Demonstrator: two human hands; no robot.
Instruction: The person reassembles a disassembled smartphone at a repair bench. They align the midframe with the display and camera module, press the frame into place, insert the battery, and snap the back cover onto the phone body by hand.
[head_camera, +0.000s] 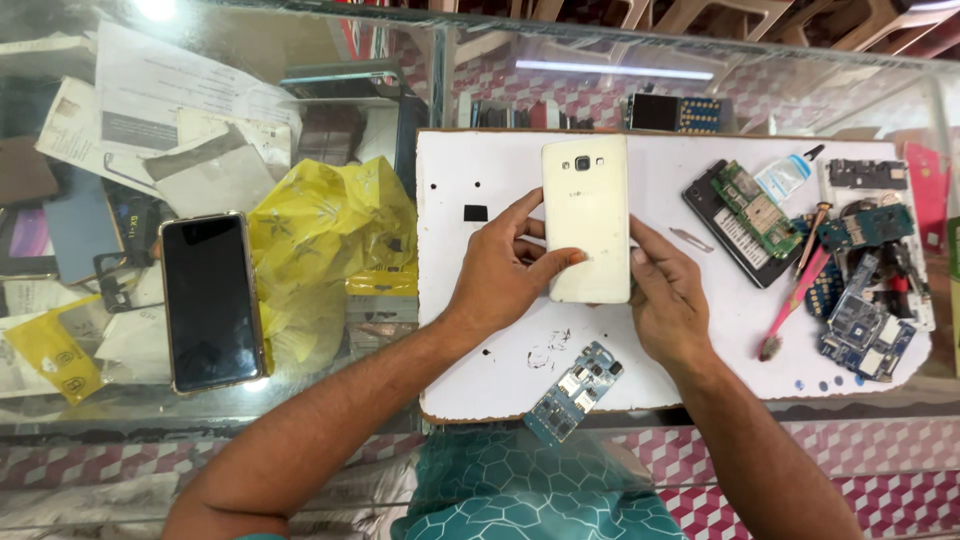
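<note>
Left hand (500, 270) gripped white phone (587, 218) at its left edge, thumb on back | right hand (668, 290) clasped right edge, fingers closed on it | phone back-up over white mat (480, 350), mid-bench | blue board (573, 392) at mat's near edge | bare mat left of hands | black phone (210, 300) well apart, left.
</note>
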